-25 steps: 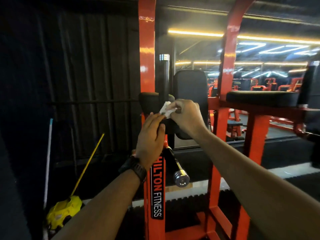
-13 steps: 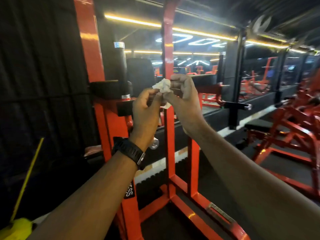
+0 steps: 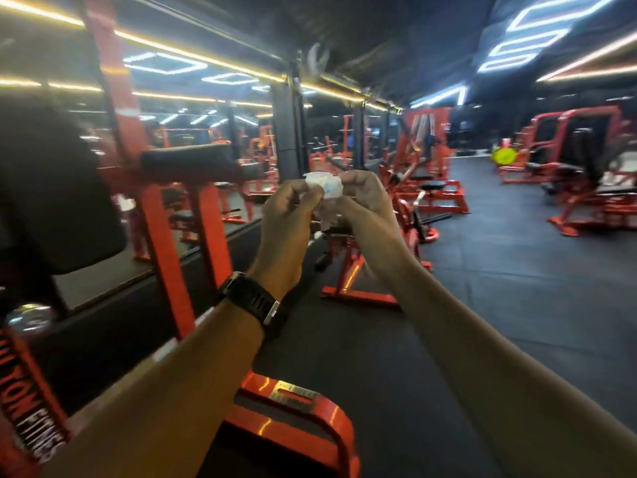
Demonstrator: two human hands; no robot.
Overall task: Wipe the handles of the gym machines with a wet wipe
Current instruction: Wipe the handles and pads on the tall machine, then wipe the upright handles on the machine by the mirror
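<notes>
Both arms are raised in front of me, clear of every machine. My left grip (image 3: 286,215) and right grip (image 3: 365,198) meet on the wet wipe (image 3: 325,186). Each pinches one side of it between thumb and curled fingers, so the wipe sits bunched in the air between them with a loose end hanging below. Neither grip touches a handle. Judgement: I am turning or refolding the wipe to a fresh face, between machines rather than mid-wipe. The nearest orange frame (image 3: 162,229), with its black pad (image 3: 51,201), stands to my left, near the left forearm. A chrome bar end (image 3: 29,317) shows low at the left edge, blurred. More orange machines (image 3: 431,174) stand further off across the black floor (image 3: 482,305). Progress: I cannot tell which handles are already clean, since no wetness is resolvable. Many machines are in view and none is under the wipe, so I judge most of the job outstanding. The next step calls for choosing a handle and wrapping the wipe round it.
</notes>
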